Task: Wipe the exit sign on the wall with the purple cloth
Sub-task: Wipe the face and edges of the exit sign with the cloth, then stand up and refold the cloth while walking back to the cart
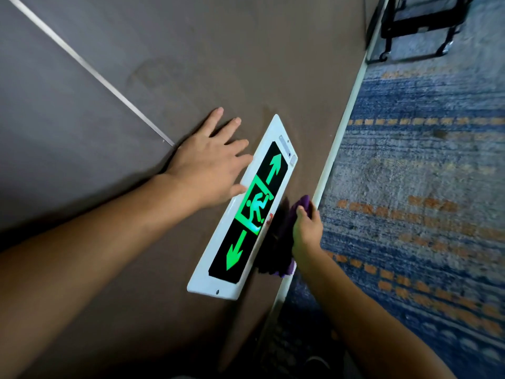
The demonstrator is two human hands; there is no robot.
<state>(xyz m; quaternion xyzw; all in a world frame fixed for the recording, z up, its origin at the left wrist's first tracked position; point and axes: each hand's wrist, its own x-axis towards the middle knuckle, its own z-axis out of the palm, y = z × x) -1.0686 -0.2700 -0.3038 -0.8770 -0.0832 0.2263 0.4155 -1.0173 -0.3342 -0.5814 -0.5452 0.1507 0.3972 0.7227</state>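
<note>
We are working the lower edge of the sign (246,214), the side nearest the floor, so we should keep the cloth (281,236) bunched firmly under our right hand (307,231) and draw it along the white frame in one steady line, pressing toward the wall (191,77) so the fabric follows the narrow rim instead of skating off it. Our right hand grasps the purple cloth, fingers curled over its top; the cloth sits between that hand and the sign's edge, touching the frame as far as we can judge. Our left hand (210,165) lies released and flat, fingers spread on the wall just above the sign, its fingertips reaching the upper rim; it probably serves as a brace, and we should keep it off the glowing face to avoid fresh smears.

The sign is a long white panel with a black centre, a green running figure in a doorway and two green arrows pointing opposite ways. It is lit, glossy and fixed low on the brown wall, near the pale skirting (336,149) and the blue patterned carpet (423,187).
</note>
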